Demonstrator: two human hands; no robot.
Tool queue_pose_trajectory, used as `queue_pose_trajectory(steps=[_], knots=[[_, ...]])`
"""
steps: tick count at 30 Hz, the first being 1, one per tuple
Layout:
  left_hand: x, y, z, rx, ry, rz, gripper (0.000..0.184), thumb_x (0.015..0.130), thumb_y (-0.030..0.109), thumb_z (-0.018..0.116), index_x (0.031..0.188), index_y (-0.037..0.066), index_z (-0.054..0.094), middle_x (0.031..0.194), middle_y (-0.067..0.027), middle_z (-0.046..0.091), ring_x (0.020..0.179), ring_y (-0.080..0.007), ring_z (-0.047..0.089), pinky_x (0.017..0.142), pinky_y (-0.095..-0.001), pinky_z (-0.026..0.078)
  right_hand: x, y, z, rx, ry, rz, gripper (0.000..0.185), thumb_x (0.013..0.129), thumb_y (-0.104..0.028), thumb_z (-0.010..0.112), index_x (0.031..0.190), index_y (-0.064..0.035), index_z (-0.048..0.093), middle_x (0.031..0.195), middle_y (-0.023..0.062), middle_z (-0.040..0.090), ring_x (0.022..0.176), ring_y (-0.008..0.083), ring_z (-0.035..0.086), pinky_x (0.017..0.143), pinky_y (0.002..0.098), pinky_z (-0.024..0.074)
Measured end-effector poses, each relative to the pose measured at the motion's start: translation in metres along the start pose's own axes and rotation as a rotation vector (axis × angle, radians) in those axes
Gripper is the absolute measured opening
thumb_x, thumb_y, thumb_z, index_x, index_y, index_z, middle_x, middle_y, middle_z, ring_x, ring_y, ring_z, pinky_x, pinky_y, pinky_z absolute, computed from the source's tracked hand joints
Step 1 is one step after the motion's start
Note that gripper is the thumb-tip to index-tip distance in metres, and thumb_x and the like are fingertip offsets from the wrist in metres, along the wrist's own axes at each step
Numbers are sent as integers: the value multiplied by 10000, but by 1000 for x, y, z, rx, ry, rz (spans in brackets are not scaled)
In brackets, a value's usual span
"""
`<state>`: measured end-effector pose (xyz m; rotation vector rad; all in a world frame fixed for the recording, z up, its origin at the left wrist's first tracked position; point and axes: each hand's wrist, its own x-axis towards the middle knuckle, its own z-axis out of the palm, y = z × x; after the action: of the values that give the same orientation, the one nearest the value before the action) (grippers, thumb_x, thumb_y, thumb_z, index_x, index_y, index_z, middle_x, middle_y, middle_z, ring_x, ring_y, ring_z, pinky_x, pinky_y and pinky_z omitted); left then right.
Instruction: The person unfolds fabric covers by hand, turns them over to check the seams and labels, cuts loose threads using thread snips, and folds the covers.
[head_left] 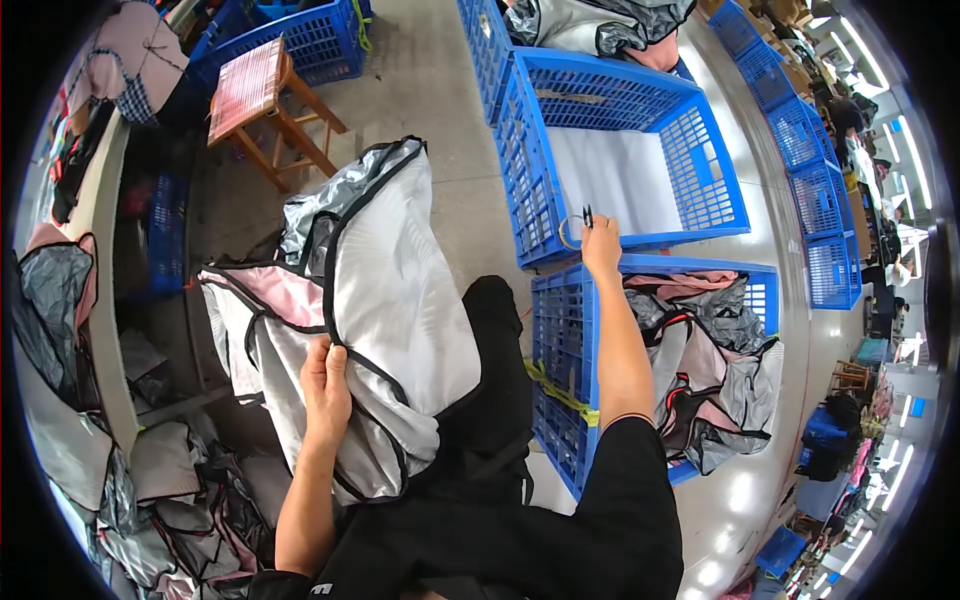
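My left hand (326,385) pinches the black-bound edge of a sewn bag (400,270) with white, pink and silver panels. The bag is draped across my lap, its silver lining showing at the top. Stretched out to the right, my right hand (601,243) is closed around small dark snips (588,214) with pointed tips. A thin pale ring (567,232) shows beside them; whether it belongs to the snips I cannot tell. This hand is over the near left corner of a blue plastic crate (630,243), which has a white sheet on its bottom.
A nearer blue crate (560,365) holds several crumpled bags (710,350). More bags (180,500) are heaped at lower left. A wooden stool (250,90) stands ahead on the left, near another blue crate (310,45). Stacked crates (825,210) line the right side.
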<state>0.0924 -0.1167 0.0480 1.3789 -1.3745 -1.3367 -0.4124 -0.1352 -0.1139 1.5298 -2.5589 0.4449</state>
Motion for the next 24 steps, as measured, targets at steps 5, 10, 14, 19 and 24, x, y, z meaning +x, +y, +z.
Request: queue_pose_trajectory(steps=[5,10,14,19,24], knots=[[0,14,4,17,4,29,205,1055,168,509,1067,-14,602,936,47,576,874,-53,460,822,-204,393,-16,0,-3,17,-158,50,313,940,-231,647,1109,-6,509,1091,221,539,839,441,658,666,508,567],[0,10,-2,-25,38,20,195,1052,166,518,1073,-11,599,921,51,565,860,-51,456,802,-204,394,-52,-14,-13,-59,-244,38,309,953,-241,633,1109,-8,503,1075,219,541,816,436,659,640,495,572],[2,-2,-5,-58,71,-10,194,1048,166,527,1083,-10,601,903,55,561,843,-53,459,780,-205,397,-67,-23,-22,-139,-220,-6,313,946,-266,646,1074,-8,524,1052,195,550,786,373,680,642,431,605],[1,1,-5,-40,136,-56,174,999,95,535,1094,-14,633,850,44,569,806,-62,482,727,-221,415,-57,-15,-21,148,-70,26,269,954,-220,611,1082,17,599,1075,243,562,1079,440,518,924,508,424],[3,-6,-8,-105,5,-114,209,1008,118,556,1155,-11,629,939,22,624,889,-69,548,795,-233,451,-61,-115,-111,933,84,145,221,1050,-194,528,1128,13,516,1075,124,637,967,197,629,897,335,499]])
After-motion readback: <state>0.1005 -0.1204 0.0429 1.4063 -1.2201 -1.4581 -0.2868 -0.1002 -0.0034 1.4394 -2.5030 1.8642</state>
